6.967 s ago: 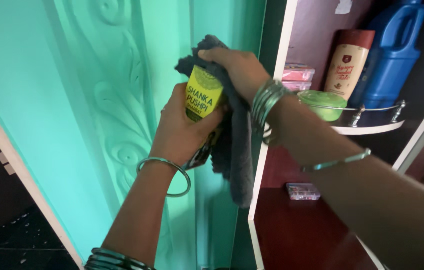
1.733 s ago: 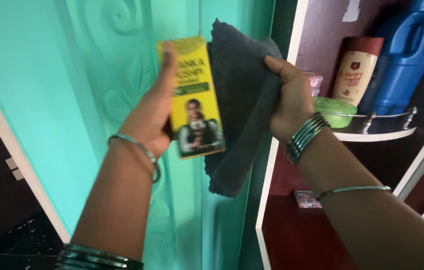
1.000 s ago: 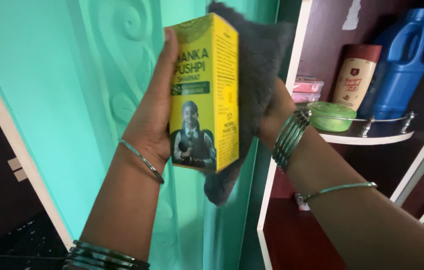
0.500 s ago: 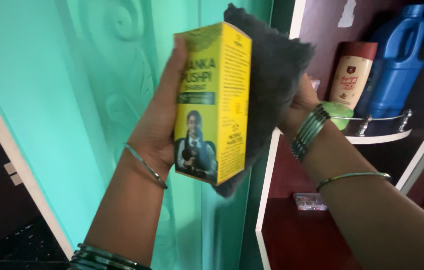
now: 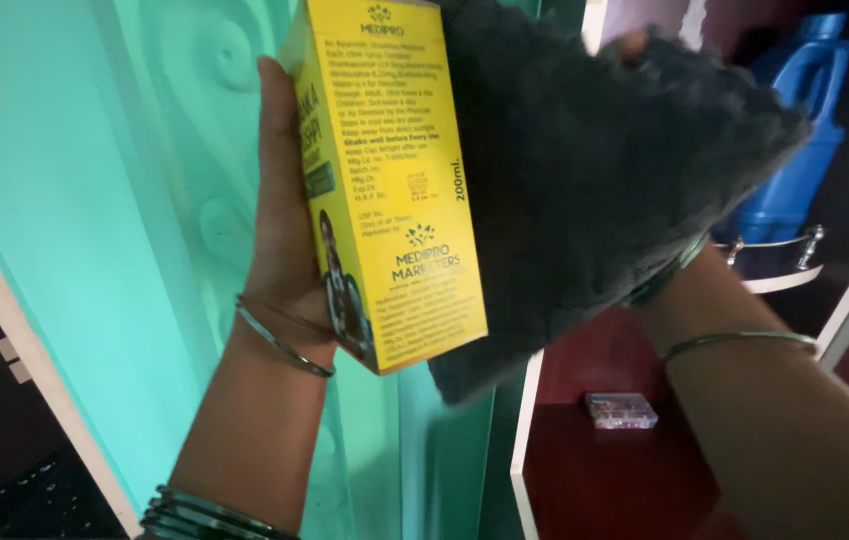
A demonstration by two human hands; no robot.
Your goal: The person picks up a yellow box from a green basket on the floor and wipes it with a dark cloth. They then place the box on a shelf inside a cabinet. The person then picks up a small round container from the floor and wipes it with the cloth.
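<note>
Holding one yellow carton upright at the upper centre of the frame, the left hand wraps its palm and fingers round the carton's left face, clamped on it. The carton's long axis runs nearly vertical, top end tilted slightly toward the upper left, with a narrow printed side turned to the camera. One dark grey cloth fills the upper right centre, pressed against the carton's right edge; the right hand is almost wholly under it, only a fingertip showing at the top, so it seems closed on the cloth but I cannot tell for sure.

One thin bangle sits on each wrist, and a stack of bangles shows lower on the left forearm. One blue jug stands on a small curved shelf at the right edge, just beside the cloth. One small patterned box lies on the dark red shelf at the lower right, well apart from both hands. The turquoise carved panel rises close behind the carton, leaving open room to the left and below.
</note>
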